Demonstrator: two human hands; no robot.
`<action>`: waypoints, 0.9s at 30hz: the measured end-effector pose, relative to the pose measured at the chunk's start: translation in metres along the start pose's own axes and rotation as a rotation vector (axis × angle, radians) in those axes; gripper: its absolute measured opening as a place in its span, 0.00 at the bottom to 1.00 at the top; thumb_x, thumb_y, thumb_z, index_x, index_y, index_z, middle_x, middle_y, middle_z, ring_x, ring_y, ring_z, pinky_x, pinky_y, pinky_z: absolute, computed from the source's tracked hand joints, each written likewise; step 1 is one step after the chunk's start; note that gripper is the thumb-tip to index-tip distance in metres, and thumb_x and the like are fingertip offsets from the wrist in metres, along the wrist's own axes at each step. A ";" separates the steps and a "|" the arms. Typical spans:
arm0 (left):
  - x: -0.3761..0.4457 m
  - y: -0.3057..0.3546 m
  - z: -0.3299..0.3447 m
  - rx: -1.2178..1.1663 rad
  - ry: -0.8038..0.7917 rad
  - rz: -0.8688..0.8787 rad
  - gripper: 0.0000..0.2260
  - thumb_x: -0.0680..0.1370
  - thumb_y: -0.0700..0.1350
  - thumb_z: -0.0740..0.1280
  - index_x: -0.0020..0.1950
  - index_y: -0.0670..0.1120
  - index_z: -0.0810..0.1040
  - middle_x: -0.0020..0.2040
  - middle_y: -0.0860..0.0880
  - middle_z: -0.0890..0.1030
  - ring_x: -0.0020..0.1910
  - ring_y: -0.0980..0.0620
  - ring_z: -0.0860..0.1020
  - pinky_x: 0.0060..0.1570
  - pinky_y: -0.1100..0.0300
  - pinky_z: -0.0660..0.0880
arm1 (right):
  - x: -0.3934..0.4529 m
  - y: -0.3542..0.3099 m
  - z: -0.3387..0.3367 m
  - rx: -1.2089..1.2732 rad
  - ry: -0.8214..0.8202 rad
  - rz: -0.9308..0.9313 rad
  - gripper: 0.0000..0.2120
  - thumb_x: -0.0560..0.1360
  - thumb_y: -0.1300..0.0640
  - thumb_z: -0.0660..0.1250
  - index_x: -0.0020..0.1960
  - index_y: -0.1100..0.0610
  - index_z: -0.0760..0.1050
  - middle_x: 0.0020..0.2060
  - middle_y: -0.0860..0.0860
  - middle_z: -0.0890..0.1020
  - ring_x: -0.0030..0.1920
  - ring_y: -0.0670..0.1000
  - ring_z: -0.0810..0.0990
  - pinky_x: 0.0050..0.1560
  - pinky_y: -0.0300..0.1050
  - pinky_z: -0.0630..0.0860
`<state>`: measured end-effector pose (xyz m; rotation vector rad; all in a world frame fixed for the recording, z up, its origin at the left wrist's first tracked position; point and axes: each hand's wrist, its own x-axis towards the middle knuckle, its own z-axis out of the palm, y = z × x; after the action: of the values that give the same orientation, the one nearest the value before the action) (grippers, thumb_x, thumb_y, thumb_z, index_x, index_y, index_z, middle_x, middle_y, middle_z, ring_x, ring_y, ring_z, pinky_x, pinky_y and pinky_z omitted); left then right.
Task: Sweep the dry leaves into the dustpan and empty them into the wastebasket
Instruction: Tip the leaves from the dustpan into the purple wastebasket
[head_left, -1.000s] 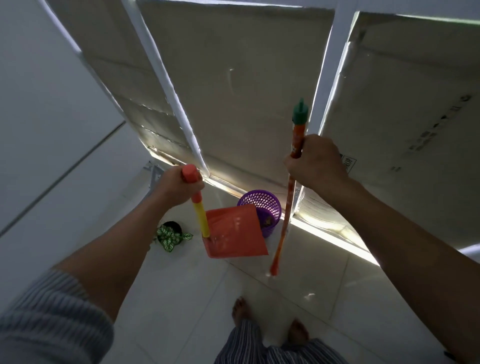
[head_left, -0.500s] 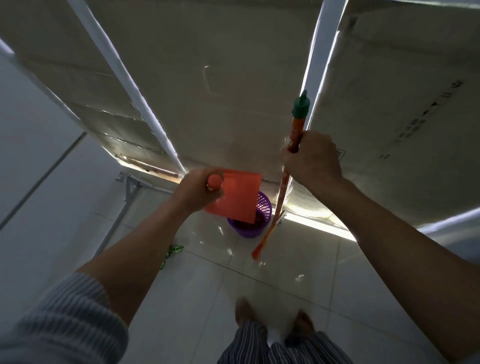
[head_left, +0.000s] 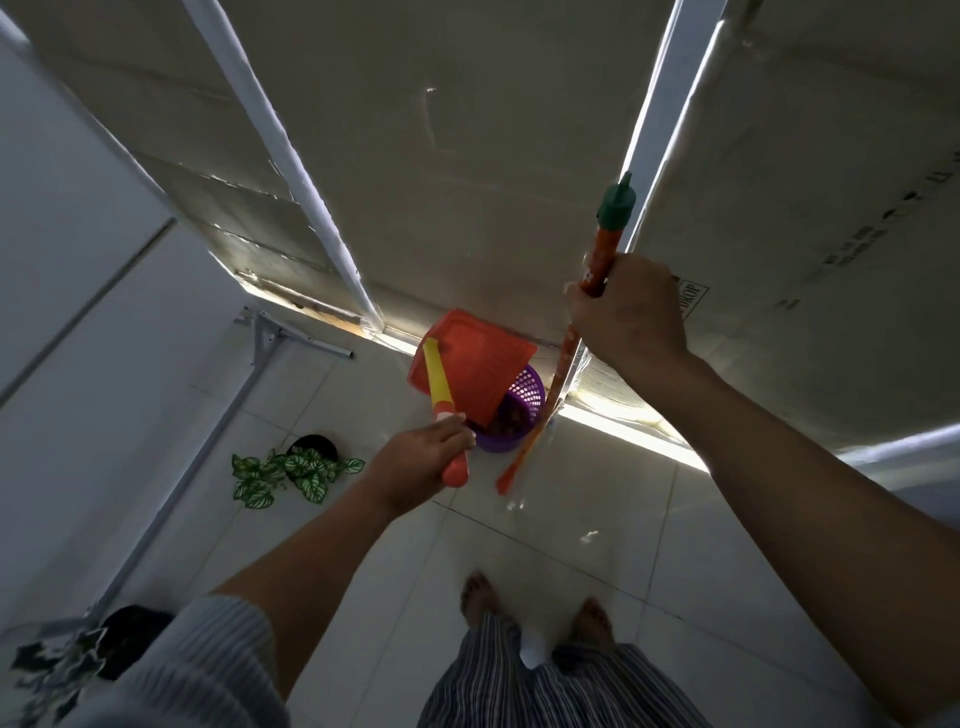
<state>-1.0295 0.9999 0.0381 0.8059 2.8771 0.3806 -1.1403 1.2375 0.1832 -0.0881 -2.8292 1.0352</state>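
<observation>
My left hand (head_left: 415, 465) grips the yellow-and-red handle of the orange dustpan (head_left: 475, 364). The pan is tipped upside down over the purple wastebasket (head_left: 524, 402), which stands on the floor by the wall. Brown dry leaves (head_left: 511, 418) lie inside the basket. My right hand (head_left: 626, 314) holds the orange broom handle (head_left: 605, 249) with a green cap, upright, to the right of the basket. The broom's lower end touches the floor near the basket; its bristles are not seen.
A potted plant (head_left: 291, 470) with green patterned leaves stands on the white tiles left of the basket. A white metal frame (head_left: 208, 441) leans at the left. Cardboard panels (head_left: 441, 156) cover the wall ahead. My bare feet (head_left: 480, 597) are below.
My left hand dropped lower and turned the dustpan over, so the pan now tips above the wastebasket with the handle pointing back at me. The broom stayed upright.
</observation>
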 end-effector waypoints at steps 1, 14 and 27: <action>-0.005 0.002 0.005 0.034 -0.025 0.023 0.19 0.67 0.41 0.75 0.57 0.47 0.78 0.61 0.47 0.79 0.62 0.46 0.77 0.47 0.53 0.79 | -0.002 0.002 0.000 0.001 -0.005 -0.004 0.08 0.76 0.51 0.71 0.48 0.56 0.83 0.37 0.48 0.80 0.40 0.51 0.83 0.46 0.41 0.75; -0.019 0.046 0.024 0.108 -0.144 0.086 0.19 0.66 0.40 0.77 0.55 0.48 0.79 0.58 0.51 0.81 0.65 0.47 0.75 0.52 0.51 0.80 | -0.018 0.017 -0.010 -0.010 -0.040 -0.081 0.08 0.76 0.51 0.69 0.46 0.55 0.83 0.36 0.51 0.82 0.40 0.53 0.83 0.44 0.43 0.76; -0.019 0.065 0.026 0.115 -0.105 0.027 0.22 0.63 0.41 0.79 0.55 0.49 0.80 0.59 0.51 0.81 0.66 0.47 0.74 0.52 0.52 0.80 | -0.022 0.027 -0.019 0.018 -0.060 -0.087 0.06 0.76 0.52 0.70 0.46 0.54 0.82 0.36 0.50 0.82 0.39 0.52 0.84 0.47 0.48 0.82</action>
<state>-0.9762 1.0493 0.0324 0.8570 2.8137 0.1708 -1.1159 1.2684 0.1778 0.0685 -2.8478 1.0624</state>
